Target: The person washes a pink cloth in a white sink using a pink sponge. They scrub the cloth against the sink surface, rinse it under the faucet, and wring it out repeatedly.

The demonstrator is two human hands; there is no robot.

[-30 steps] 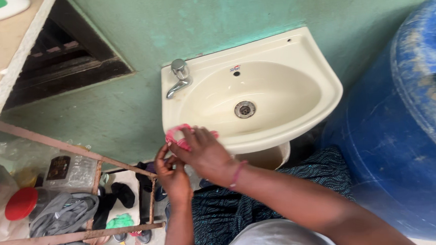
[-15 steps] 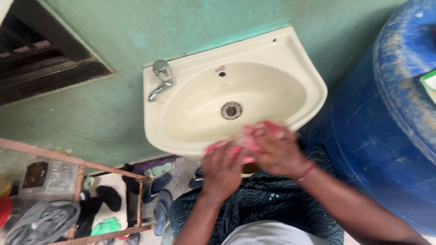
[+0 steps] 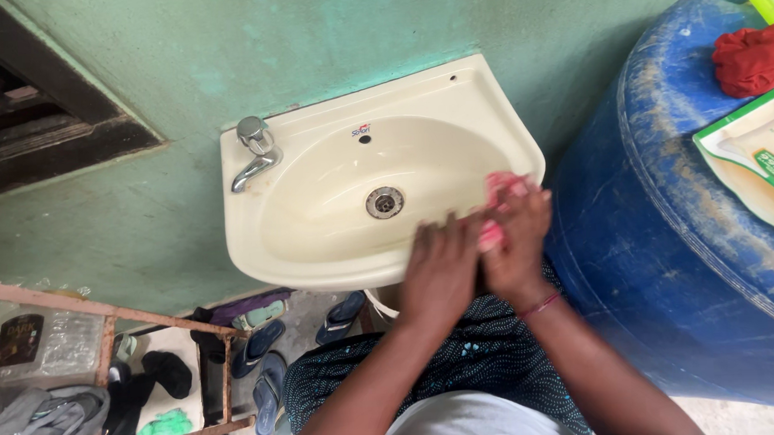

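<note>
While both forearms reach up from the lower edge of the view, the left hand [image 3: 440, 267] lies on the front rim of the cream wash basin [image 3: 319, 246], its fingers [image 3: 431, 233] close together and pressed flat on the rim; whether they grip anything I cannot tell. Just beside it, touching, the right hand [image 3: 514, 238] has its fingers curled tight on a pink cloth [image 3: 501, 195] at the basin's front right corner, where the cloth rests on the rim. A pink band circles the right wrist. Below the basin's left side, sandals [image 3: 267, 362] lie on the floor near a rusty metal frame [image 3: 113, 321]. Farther in, a drain [image 3: 385, 202] sits in the middle of the bowl, and a metal tap [image 3: 253, 149] stands at the back left corner against the green wall [image 3: 310, 38]. Right of the basin stands a blue barrel [image 3: 667, 257] carrying a red rag [image 3: 754, 58].
</note>
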